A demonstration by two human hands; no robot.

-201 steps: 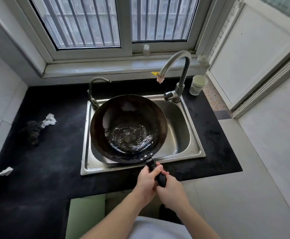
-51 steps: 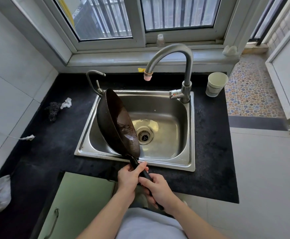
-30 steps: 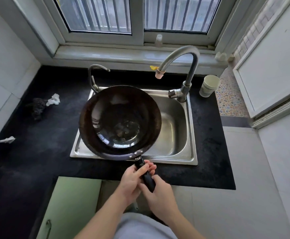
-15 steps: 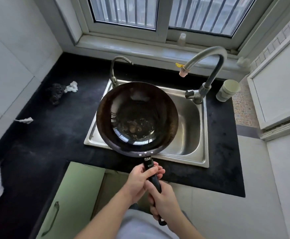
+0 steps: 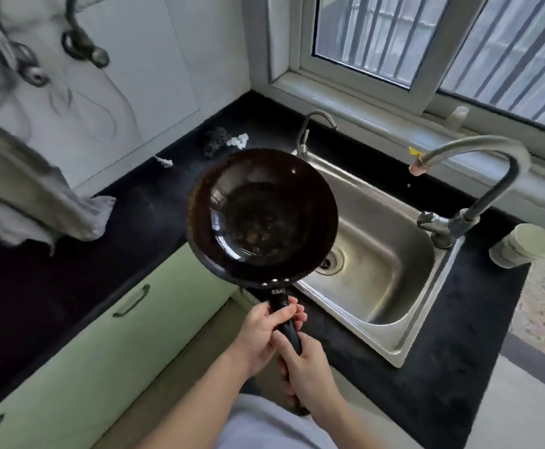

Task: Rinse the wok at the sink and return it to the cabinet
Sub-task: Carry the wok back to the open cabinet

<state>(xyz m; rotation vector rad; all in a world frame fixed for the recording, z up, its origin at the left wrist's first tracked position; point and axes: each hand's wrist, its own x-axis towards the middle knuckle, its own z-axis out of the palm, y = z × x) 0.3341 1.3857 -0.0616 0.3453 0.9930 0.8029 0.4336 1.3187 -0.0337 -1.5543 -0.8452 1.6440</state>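
**Wok in both hands, cabinet to come**

In the head view, the only one we have, the wok is held in the air, bowl up and close to level. It hangs over the left rim of the sink and the edge of the black countertop. Its handle points back toward the body. The left hand grips the handle just behind the rivets, fingers curled round it. The right hand is wrapped round the handle further down, toward its end. No water runs from the tap. The inside of the wok shines, with brownish patches at the bottom (whether that is leftover water or staining we cannot tell).

We judge the rinse done and the carry to the cabinet to be the step in hand. A green cabinet door below the counter is shut. To open it, one hand must come off the handle, and we would free the right. The left sits nearer the bowl and can better bear the weight. We would tip any last drops into the sink first. We would also keep the rim away from the counter edge on the way down.
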